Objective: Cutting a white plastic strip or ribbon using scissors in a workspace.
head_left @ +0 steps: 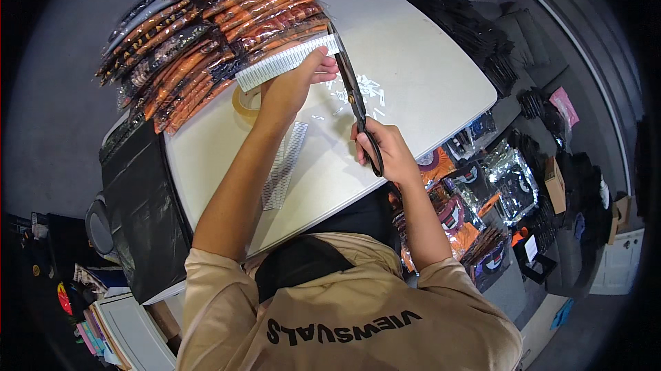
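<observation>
A white tabletop with rounded corners (420, 75) fills the middle of the room. Over it, the left hand (292, 89) has its fingers clamped on a long white paper strip marked with rows of small dark print (282, 65), which is raised in front of the stacked packages. The right hand (387, 144) has its fingers wrapped around the handles of a pair of black scissors (353, 96). The blades point away from the person and reach the strip's right end; whether the paper lies between them cannot be told.

Small white cut pieces (372, 87) lie scattered on the tabletop beside the scissors. A yellowish roll of tape (242, 108) sits near the left forearm, with a second printed white sheet (288, 164) lying closer to the person.

Tall stacks of orange-and-black packages in clear plastic (258, 9) stand at the far left edge, and a glossy black plastic sheet (141, 206) hangs at the near left. To the right, more plastic-wrapped packages (475, 192) are piled beside a brown cardboard box (554, 185) and a pink packet (564, 106).
</observation>
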Action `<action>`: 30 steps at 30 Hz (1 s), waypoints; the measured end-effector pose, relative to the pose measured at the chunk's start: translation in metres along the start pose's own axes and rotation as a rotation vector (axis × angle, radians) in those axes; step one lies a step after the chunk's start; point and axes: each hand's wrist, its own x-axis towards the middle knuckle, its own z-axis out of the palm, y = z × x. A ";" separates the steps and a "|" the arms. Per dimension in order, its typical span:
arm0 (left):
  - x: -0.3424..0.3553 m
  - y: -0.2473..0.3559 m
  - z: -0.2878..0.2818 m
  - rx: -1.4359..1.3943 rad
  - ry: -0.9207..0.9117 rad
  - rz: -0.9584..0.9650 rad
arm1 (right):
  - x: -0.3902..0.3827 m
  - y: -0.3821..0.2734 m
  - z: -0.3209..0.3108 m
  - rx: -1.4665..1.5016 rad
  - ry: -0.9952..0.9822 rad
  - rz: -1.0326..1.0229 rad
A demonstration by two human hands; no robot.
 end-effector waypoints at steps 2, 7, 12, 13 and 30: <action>0.000 0.000 0.000 -0.006 -0.009 0.020 | 0.000 0.000 0.000 0.002 0.000 -0.007; -0.001 0.001 0.002 0.007 0.002 -0.004 | 0.000 0.002 0.000 0.001 0.000 -0.012; -0.001 0.002 0.001 0.004 0.002 0.001 | 0.000 0.001 0.000 0.005 0.001 -0.007; -0.001 0.001 0.001 0.002 0.001 0.001 | 0.000 0.001 0.000 0.006 0.002 -0.008; 0.006 -0.010 -0.010 0.037 0.040 -0.037 | 0.003 0.004 -0.001 0.077 0.106 0.116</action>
